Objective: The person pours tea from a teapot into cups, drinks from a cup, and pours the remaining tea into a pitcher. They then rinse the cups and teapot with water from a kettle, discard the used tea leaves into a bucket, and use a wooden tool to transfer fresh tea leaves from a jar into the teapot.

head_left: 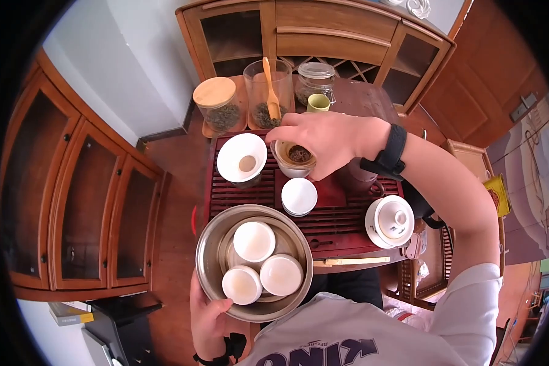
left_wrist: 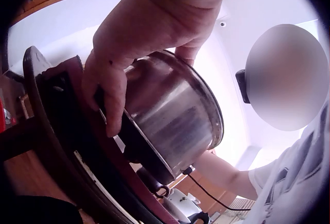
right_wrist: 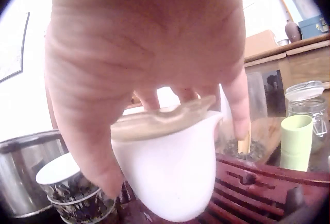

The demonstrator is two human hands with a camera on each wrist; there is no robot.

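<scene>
My left hand (head_left: 210, 311) grips the side of a steel pot (head_left: 206, 250), its thumb over the rim; in the left wrist view the fingers (left_wrist: 116, 100) reach around the pot (left_wrist: 172, 110). Three white cups (head_left: 254, 241) sit inside the pot. Over the tray, my right hand (head_left: 329, 143) spans a white pitcher (head_left: 290, 169) with a brownish strainer (head_left: 299, 154) on top. The right wrist view shows my thumb at one side of the pitcher (right_wrist: 170, 172), with fingers partly hidden behind it. A white bowl-shaped piece (head_left: 242, 157) and stacked cups (head_left: 299, 196) stand beside the pitcher.
The slatted red tray (head_left: 341, 229) carries a lidded white gaiwan (head_left: 391, 221) at the right. Behind it stand a wooden-lidded jar (head_left: 221, 110), a clear container (head_left: 280, 76) with a wooden scoop (head_left: 268, 85), a clamp-lid jar (head_left: 316, 73) and a green cup (head_left: 318, 104).
</scene>
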